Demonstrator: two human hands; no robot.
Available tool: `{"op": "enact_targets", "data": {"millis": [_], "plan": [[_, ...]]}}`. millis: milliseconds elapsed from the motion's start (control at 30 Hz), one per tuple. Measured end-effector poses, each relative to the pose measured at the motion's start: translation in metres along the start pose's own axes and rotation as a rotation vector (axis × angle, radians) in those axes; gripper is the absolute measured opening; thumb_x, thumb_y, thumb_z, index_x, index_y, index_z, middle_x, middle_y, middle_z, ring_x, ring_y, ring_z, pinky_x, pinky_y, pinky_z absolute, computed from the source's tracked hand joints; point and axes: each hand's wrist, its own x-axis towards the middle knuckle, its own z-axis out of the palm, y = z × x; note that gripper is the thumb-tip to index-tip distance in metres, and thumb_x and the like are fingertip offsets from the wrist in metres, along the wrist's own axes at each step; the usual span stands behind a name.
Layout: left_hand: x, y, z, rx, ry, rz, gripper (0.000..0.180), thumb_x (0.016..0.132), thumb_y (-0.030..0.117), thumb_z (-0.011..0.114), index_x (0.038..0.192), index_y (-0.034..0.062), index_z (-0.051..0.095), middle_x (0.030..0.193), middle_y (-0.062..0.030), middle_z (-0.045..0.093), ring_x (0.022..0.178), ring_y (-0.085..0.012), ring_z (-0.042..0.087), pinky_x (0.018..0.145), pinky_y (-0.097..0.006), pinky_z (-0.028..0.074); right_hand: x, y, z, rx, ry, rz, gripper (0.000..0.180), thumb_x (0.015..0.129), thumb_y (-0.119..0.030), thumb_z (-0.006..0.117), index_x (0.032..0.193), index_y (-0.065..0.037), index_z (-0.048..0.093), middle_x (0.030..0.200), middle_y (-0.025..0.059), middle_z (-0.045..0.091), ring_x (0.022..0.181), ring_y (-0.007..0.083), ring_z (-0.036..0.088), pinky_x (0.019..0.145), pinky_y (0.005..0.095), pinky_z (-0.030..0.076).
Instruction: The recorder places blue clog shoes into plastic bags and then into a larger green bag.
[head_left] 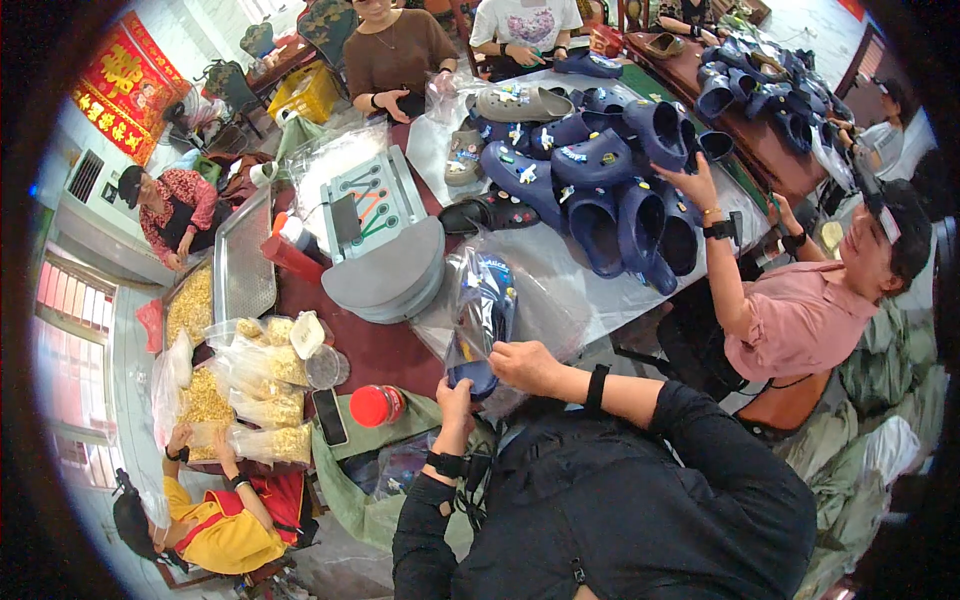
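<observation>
A dark blue clog with colourful charms (492, 290) lies inside a clear plastic bag (545, 315) at the near edge of the table, its toe pointing away from me. My left hand (454, 404) is closed on the heel end of the clog. At the clog's right side, my right hand (525, 368) is closed in a pinch on the bag; its fingertips are partly hidden. Just left of the clog stands a grey machine (385, 260) with a rounded front. A dark charmed clog (488, 212) lies beyond the bag.
A pile of blue clogs (590, 165) covers the table's far right, where a co-worker in pink (800, 310) reaches in. Near my left forearm are a red-lidded jar (377, 405) and a phone (330, 416). Bags of yellow pieces (270, 443) lie farther left, by a person in yellow.
</observation>
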Motion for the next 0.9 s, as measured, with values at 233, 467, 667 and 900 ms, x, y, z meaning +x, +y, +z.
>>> {"op": "enact_targets", "data": {"millis": [233, 467, 667, 900], "plan": [[0.015, -0.012, 0.013, -0.017, 0.069, 0.102, 0.031, 0.069, 0.005, 0.057, 0.099, -0.0035, 0.052, 0.082, -0.0106, 0.058, 0.065, -0.0177, 0.058, 0.053, -0.03, 0.048, -0.002, -0.014, 0.001, 0.012, -0.039, -0.08, 0.014, 0.072, -0.011, 0.058, 0.071, -0.007, 0.045, 0.069, 0.0047, 0.046, 0.059, 0.0199, 0.056, 0.049, 0.0317, 0.046], [0.034, -0.004, 0.03, -0.03, -0.034, 0.069, 0.039, 0.073, 0.013, 0.062, 0.105, -0.0035, 0.048, 0.092, -0.0106, 0.056, 0.073, -0.019, 0.057, 0.061, -0.032, 0.049, 0.0, 0.002, -0.005, 0.164, 0.001, 0.105, 0.012, 0.078, -0.01, 0.055, 0.073, -0.004, 0.046, 0.071, 0.0114, 0.046, 0.063, 0.0323, 0.053, 0.053, 0.0368, 0.044], [-0.017, 0.043, 0.053, -0.201, -0.427, 0.382, 0.067, 0.078, 0.006, 0.064, 0.134, 0.0036, 0.027, 0.124, -0.0182, 0.044, 0.104, -0.023, 0.051, 0.087, -0.031, 0.043, 0.017, 0.055, -0.026, 0.259, 0.478, 0.485, 0.021, 0.086, -0.014, 0.056, 0.071, -0.002, 0.046, 0.068, 0.0101, 0.046, 0.06, 0.0181, 0.053, 0.048, 0.0276, 0.039], [0.0, 0.009, 0.028, 0.777, 0.139, 0.701, 0.06, 0.075, 0.019, 0.07, 0.122, -0.0037, 0.042, 0.12, -0.0198, 0.048, 0.109, -0.0296, 0.048, 0.088, -0.039, 0.041, 0.029, 0.071, -0.029, 0.965, 0.58, 0.873, 0.024, 0.089, -0.014, 0.055, 0.07, -0.004, 0.046, 0.063, 0.0013, 0.046, 0.056, 0.008, 0.053, 0.048, 0.0216, 0.039]]}}
